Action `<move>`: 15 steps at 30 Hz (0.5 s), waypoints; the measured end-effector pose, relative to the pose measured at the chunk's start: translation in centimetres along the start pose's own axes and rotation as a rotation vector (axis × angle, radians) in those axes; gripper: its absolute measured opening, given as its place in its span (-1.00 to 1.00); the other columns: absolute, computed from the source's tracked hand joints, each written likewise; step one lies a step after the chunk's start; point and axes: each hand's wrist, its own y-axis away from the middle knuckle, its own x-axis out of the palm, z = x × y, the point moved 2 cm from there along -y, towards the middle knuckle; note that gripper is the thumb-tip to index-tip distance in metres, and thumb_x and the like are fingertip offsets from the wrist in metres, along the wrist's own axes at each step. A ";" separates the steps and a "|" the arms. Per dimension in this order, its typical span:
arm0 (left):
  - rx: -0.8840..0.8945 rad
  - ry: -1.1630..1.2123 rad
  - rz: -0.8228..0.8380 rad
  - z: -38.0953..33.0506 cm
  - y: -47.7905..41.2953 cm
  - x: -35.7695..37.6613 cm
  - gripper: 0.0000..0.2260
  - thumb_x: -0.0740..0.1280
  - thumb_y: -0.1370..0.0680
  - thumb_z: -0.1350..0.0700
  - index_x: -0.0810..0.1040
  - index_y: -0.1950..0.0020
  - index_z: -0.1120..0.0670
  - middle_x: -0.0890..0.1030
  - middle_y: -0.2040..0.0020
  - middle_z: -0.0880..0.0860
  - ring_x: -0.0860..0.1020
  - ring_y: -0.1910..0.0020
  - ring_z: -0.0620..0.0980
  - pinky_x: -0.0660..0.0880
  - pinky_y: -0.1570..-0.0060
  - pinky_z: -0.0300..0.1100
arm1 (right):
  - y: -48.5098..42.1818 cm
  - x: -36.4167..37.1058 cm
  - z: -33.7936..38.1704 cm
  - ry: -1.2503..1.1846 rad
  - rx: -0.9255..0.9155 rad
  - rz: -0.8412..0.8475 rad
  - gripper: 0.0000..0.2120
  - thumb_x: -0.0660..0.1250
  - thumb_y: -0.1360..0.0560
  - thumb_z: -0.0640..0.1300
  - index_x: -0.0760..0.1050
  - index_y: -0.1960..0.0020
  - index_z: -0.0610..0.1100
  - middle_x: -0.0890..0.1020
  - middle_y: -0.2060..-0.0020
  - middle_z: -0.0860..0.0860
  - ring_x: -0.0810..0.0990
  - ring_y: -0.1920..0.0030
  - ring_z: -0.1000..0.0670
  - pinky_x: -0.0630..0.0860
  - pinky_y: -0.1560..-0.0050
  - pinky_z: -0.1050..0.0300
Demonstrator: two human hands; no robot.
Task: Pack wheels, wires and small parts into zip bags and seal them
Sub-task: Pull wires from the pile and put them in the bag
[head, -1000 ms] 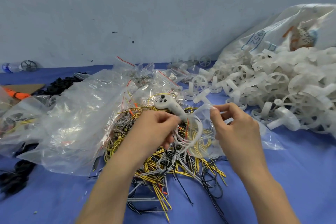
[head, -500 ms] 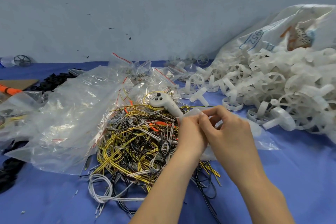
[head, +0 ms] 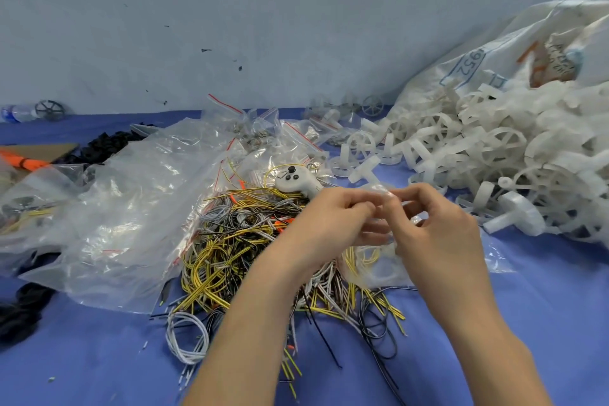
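**Both hands pinching the top of a zip bag — sealing stage, I think**

The left hand [head: 333, 221] and right hand [head: 435, 227] are up close together over the wire pile, fingers curled, both pinching the top edge of a small clear zip bag [head: 385, 260]. The bag hangs below the fingers, with what looks like a white wheel and some yellow wire inside. Both forearms come in from the bottom of the view and angle inward, with the fingertips nearly touching.

What could go wrong: the bag film is thin and slippery, so if a wire end sits in the zip track the seal won't close fully. It's also hanging right over the tangled wires [head: 244, 257] — a loose strand could snag the bag as it's lifted away. I can't tell if the strip is already closed.

Behind the hands a white controller [head: 296, 183] lies on the wires. Left of it is a big crumpled clear bag [head: 131, 208], to the right the heap of white wheels [head: 494, 148] spilling from a sack [head: 487, 53], all on the blue table [head: 543, 306].
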 end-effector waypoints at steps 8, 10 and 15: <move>0.024 -0.919 -0.408 -3.7 0.6 -9.2 -0.78 0.23 -0.64 0.09 0.60 -0.22 -0.02 0.64 -0.11 -0.01 0.59 0.02 -0.11 0.50 0.05 -0.19 | -0.6 0.0 -0.2 -0.021 0.044 -0.023 -0.82 0.32 -0.54 0.12 0.54 0.19 0.10 0.58 0.27 0.26 0.61 0.33 0.01 0.51 0.27 0.02; -0.067 -1.131 -0.344 -3.5 -0.6 -10.1 -0.74 0.20 -0.65 0.14 0.59 -0.27 0.03 0.61 -0.22 0.05 0.58 -0.10 -0.03 0.51 -0.11 -0.10 | -0.8 0.1 -0.2 -0.021 0.045 -0.021 -0.82 0.33 -0.54 0.11 0.54 0.19 0.09 0.59 0.31 0.20 0.61 0.32 0.00 0.52 0.26 0.01; -0.117 -1.399 -0.221 -3.0 -2.0 -11.1 -0.72 0.18 -0.63 0.22 0.63 -0.21 0.02 0.62 -0.24 0.03 0.58 -0.15 0.01 0.51 -0.21 -0.04 | -1.0 0.3 -0.4 -0.047 0.049 -0.025 -0.81 0.32 -0.54 0.14 0.54 0.19 0.10 0.60 0.31 0.20 0.62 0.33 0.01 0.50 0.27 0.04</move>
